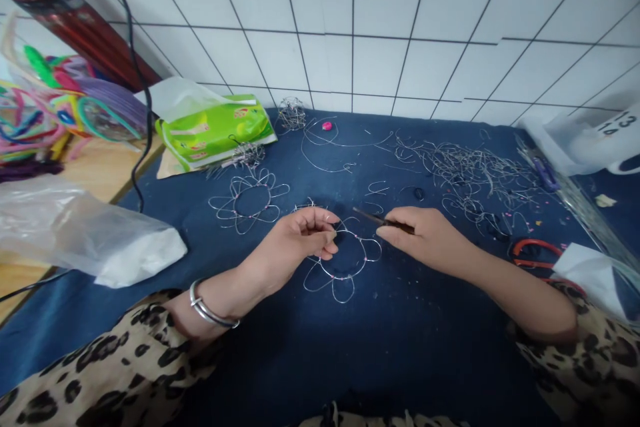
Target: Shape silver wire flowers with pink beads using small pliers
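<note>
My left hand (313, 233) pinches the upper left edge of a wire flower (343, 278), a silver ring with looped petals and small pink beads. Part of that ring is hidden behind the fingers. In my right hand (425, 233) is a dark, slim-pointed tool (383, 219) whose exact kind I cannot make out. Its tip points left, just above the ring and apart from my left fingers. A second wire flower (253, 201), with several petals, lies flat on the blue cloth (380, 353) to the left.
A green tissue pack (215, 130) lies at the back left, near a wire bundle (291, 115). Tangled wire pieces (470, 170) spread at the right. Red-handled scissors (537, 247) lie by my right forearm. A black cable (134, 73) hangs at the left, beside colourful pipe cleaners (45, 107).
</note>
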Motion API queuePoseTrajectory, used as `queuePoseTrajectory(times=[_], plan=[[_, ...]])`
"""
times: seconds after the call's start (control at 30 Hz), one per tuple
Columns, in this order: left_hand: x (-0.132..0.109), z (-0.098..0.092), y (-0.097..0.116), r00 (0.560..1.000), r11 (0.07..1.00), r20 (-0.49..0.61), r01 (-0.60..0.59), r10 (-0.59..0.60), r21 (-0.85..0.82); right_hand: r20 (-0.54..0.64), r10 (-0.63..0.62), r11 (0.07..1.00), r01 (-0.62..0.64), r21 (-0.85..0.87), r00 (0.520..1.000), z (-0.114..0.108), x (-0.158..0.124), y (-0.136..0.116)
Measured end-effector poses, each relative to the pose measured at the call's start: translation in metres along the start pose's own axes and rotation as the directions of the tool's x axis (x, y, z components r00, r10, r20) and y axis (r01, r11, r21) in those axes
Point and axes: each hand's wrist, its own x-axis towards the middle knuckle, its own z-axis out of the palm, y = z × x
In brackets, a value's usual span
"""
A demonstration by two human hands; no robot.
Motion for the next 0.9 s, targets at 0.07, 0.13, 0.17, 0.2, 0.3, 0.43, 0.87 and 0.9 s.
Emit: queuePoseTrajectory(times=[0.07,0.13,0.17,0.2,0.3,0.43,0.87,0.9], plan=[[0.0,0.0,0.0,1.0,1.0,-0.006,0.0,0.0,0.002,0.037,0.074,0.983,-0.079,0.168,0.997,-0.004,0.0,-0.004],[0.0,0.0,0.0,1.0,1.0,-0.006,0.003,-0.003,0.003,0.068,0.101,0.961,-0.115,0.25,0.993,-0.004,-0.002,-0.008],[0.0,0.001,0.0,1.0,1.0,-0.004,0.006,-0.006,-0.001,0.082,0.106,0.957,-0.124,0.263,0.991,-0.003,-0.003,-0.01],[0.0,0.001,0.0,1.0,1.0,0.0,0.011,-0.011,-0.005,0.093,0.111,0.956,-0.132,0.264,0.99,-0.001,-0.003,-0.011],[-0.001,0.002,0.001,0.999,0.999,0.014,0.029,-0.029,-0.02,0.089,0.117,0.961,-0.135,0.239,0.989,0.003,-0.005,-0.012],[-0.001,0.002,0.003,0.999,0.999,0.035,0.038,-0.037,-0.022,0.065,0.121,0.96,-0.133,0.247,0.991,0.002,-0.004,-0.009],[-0.002,0.002,0.0,0.997,0.999,0.067,-0.04,0.041,-0.02,-0.016,0.109,0.953,-0.1,0.286,0.994,0.008,-0.003,-0.007],[-0.002,0.002,0.0,0.997,0.999,0.069,-0.043,0.044,-0.016,-0.021,0.107,0.954,-0.097,0.283,0.994,0.009,-0.003,-0.007]])
